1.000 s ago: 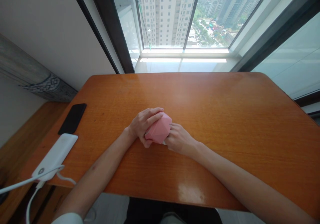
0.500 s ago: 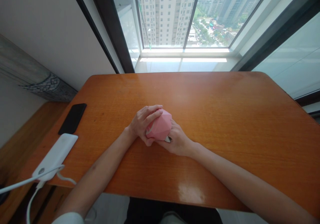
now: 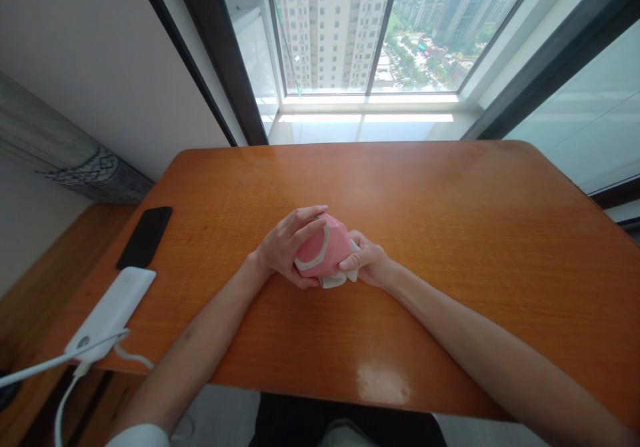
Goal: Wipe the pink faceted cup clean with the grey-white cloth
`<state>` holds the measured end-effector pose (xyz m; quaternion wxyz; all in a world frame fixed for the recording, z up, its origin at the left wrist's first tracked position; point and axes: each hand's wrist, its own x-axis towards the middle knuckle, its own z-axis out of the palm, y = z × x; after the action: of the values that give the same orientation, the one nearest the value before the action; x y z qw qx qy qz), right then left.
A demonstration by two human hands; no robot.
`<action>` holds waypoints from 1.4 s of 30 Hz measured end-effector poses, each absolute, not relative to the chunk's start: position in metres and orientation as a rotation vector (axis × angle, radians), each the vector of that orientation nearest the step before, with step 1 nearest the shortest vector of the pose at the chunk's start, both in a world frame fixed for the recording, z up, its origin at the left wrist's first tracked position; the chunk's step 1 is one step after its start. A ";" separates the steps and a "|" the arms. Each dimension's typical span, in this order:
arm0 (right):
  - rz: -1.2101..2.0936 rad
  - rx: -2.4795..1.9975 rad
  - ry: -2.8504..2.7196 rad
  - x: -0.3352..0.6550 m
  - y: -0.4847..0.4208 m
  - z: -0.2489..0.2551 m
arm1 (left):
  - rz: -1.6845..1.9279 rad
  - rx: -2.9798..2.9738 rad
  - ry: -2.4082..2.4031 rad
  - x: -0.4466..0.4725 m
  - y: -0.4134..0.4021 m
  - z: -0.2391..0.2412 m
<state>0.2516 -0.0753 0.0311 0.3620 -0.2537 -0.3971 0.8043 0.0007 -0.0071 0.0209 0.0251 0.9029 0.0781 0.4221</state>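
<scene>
A pink faceted bowl is tilted on its side above the middle of the table, its pale foot ring facing left. My left hand is wrapped around the foot end, fingers over the top and thumb below. At the bowl's right side, my right hand is closed on a white tissue or cloth, with the thumb pressing on the pink wall. Part of the white material hangs below the bowl. The bowl's inside and most of the right fingers are hidden.
A black phone lies at the left of the wooden table. Nearer me is a white power bank with white cables running off the front-left edge. A window stands beyond the far edge.
The bowl has turned so its foot ring now shows on the left. My right hand has shifted right and up, its thumb now on the outside, and more white material shows.
</scene>
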 end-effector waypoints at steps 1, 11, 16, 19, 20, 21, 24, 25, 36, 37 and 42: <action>2.121 -0.630 -0.957 0.253 -0.073 0.031 | 1.319 2.798 0.225 0.002 -0.008 0.022; 2.266 -0.632 -0.728 0.264 -0.067 0.029 | 1.306 2.875 0.180 0.014 -0.017 0.020; 2.247 -0.640 -0.761 0.258 -0.071 0.032 | 1.248 2.865 0.283 0.008 -0.015 0.015; 2.248 -0.616 -0.810 0.256 -0.074 0.032 | 1.250 2.781 0.289 0.005 -0.012 0.011; 2.252 -0.605 -0.827 0.256 -0.075 0.032 | 1.258 2.755 0.277 0.005 -0.011 0.010; 2.262 -0.590 -0.841 0.256 -0.075 0.031 | 1.265 2.735 0.263 0.004 -0.010 0.008; 2.323 -0.542 -0.880 0.258 -0.076 0.029 | 1.289 2.692 0.246 0.003 -0.007 0.004; 2.346 -0.529 -0.896 0.259 -0.076 0.029 | 1.293 2.684 0.242 0.002 -0.006 0.004; 2.268 -0.617 -0.967 0.256 -0.079 0.033 | 1.247 2.572 0.278 0.005 -0.004 0.003; 2.259 -0.631 -0.980 0.256 -0.080 0.033 | 1.243 2.563 0.278 0.006 -0.003 0.004; 2.046 -0.777 -1.222 0.256 -0.079 0.034 | 1.186 2.615 0.304 0.006 -0.005 0.007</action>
<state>0.2558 -0.0786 0.0336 0.3123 -0.2944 -0.4633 0.7753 0.0064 -0.0046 0.0072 0.1265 0.8984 0.1043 0.4074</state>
